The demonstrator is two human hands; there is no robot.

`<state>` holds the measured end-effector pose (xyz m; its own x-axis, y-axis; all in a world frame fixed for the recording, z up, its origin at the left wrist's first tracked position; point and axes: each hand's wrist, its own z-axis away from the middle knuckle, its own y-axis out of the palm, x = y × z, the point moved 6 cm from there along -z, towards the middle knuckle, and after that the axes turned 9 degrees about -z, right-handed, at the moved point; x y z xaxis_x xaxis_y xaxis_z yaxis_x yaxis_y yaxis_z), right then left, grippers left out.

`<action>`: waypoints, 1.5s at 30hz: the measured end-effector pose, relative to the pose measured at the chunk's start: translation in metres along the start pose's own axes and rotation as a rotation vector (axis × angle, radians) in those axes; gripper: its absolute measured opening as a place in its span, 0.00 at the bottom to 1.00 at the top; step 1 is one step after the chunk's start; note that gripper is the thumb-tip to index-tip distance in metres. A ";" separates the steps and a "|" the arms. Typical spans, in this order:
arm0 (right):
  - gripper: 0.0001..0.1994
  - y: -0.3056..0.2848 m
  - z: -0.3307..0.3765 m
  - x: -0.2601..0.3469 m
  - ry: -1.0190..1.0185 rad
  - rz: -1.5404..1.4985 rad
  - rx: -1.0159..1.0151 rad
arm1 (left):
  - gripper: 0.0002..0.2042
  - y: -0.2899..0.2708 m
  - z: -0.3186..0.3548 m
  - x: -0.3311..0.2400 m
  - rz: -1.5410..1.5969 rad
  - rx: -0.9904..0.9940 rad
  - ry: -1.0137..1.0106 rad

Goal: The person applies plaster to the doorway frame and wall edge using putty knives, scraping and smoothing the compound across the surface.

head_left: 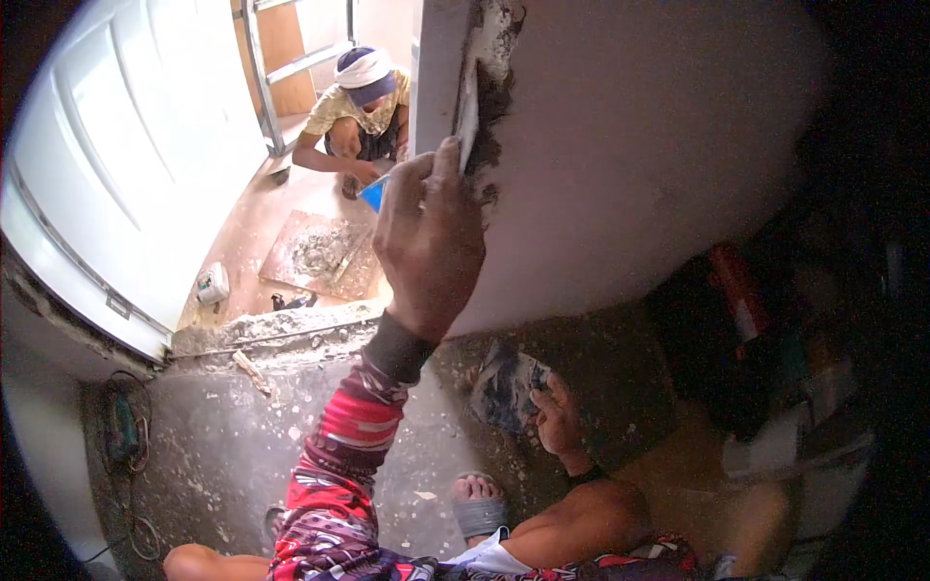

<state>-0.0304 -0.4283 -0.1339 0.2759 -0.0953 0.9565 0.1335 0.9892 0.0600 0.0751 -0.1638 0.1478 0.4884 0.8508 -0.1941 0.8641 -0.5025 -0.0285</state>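
My left hand [429,242], in a red patterned sleeve with a dark cuff, is raised to the edge of a doorway. Its fingers are closed on a putty knife [469,116], whose pale, narrow blade lies along a rough strip of broken plaster [496,87] beside the frame. Lower down on the right, my right hand [559,418] grips the edge of a dark plate [504,387] smeared with grey material. That plate hangs above the floor, near my sandalled foot [479,504]. Part of the right forearm is hidden behind my bent knee [581,518].
Beyond the rough threshold [281,334], a person [363,116] crouches with a blue object [374,194], near a mortar-covered board [320,254] and a ladder [308,63]. A white door [116,165] stands left. A corded power tool [123,431] lies lower left; a red cylinder [738,290] stands right.
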 end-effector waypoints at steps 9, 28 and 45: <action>0.33 0.000 -0.003 -0.007 0.053 -0.057 -0.015 | 0.31 0.012 0.021 -0.027 -0.069 0.174 -0.077; 0.24 0.015 0.007 0.028 -0.047 -0.186 -0.005 | 0.08 -0.063 -0.053 0.058 0.280 0.651 0.175; 0.28 0.008 -0.006 -0.010 -0.037 -0.144 -0.083 | 0.05 0.006 -0.101 0.043 0.438 0.940 0.637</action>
<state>-0.0264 -0.4196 -0.1448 0.2136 -0.2295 0.9496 0.2475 0.9530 0.1747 0.1136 -0.1148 0.2381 0.9174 0.3712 0.1433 0.3148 -0.4569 -0.8320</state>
